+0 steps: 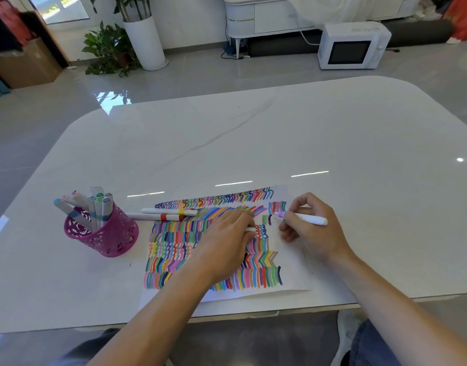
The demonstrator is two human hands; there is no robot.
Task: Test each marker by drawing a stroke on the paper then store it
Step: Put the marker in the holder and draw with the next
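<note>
right grip (pixel 315 228) pinches white lilac-tipped marker (pixel 309 218), likely light and stiff, near its tip; left grip (pixel 227 240) clasps white cap (pixel 250 229).

The white, glossy table (pixel 280 133) has rounded corners. A sheet of paper (pixel 293 260) covered in coloured strokes lies flat near its front edge. A pink perforated holder (pixel 108 239) stands upright left of the paper. A yellow-banded marker (pixel 169 212) and a red-banded marker (pixel 153 216) lie side by side, overlapping the paper's far-left corner.

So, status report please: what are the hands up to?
Right hand grips purple marker, tip at paper. Left hand holds white cap, resting on paper. Two markers lie loose; nothing blocking.
</note>
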